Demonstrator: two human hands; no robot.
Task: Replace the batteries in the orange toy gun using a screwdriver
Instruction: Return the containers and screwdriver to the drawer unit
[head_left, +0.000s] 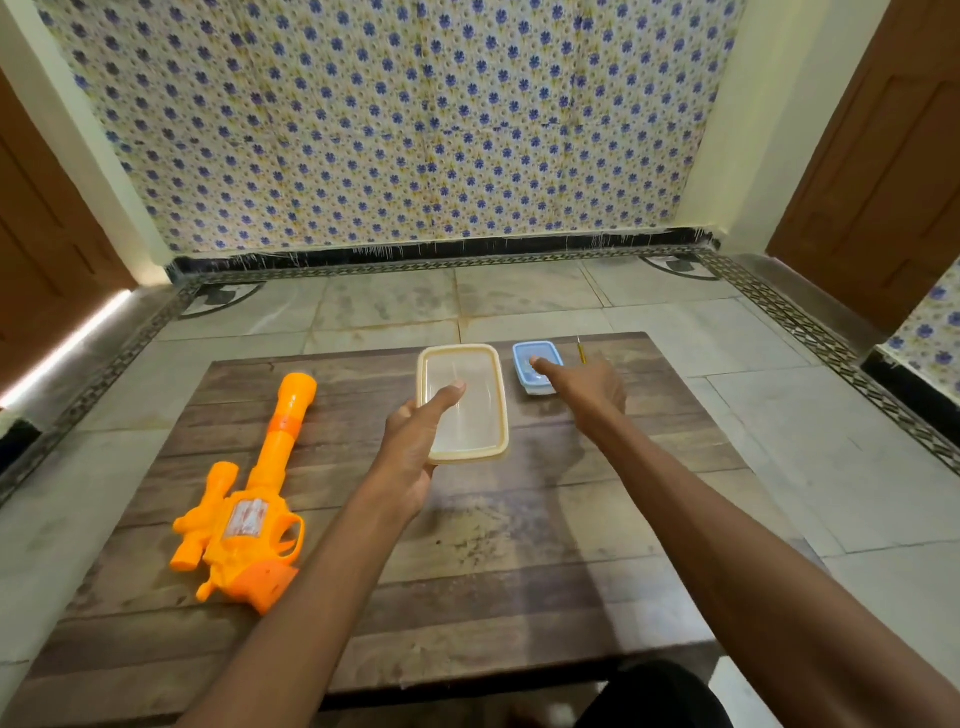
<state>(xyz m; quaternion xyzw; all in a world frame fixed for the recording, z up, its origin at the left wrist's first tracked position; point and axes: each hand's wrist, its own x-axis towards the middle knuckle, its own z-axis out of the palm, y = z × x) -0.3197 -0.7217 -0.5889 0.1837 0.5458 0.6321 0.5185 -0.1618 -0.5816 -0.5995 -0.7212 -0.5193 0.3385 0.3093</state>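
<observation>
The orange toy gun (254, 499) lies flat on the left of the wooden table (493, 561), barrel pointing away from me. My left hand (413, 441) grips the near left edge of a cream plastic lid (467, 410), thumb on top. My right hand (582, 389) reaches over a small blue container (535, 364), with its thumb touching the top. A thin screwdriver (581, 351) with a yellow handle lies just right of the blue container, near the table's far edge.
The low table stands on a marble tiled floor (779, 415) with a patterned border. A floral cloth (395, 124) hangs on the wall behind. Wooden doors (883, 171) flank both sides.
</observation>
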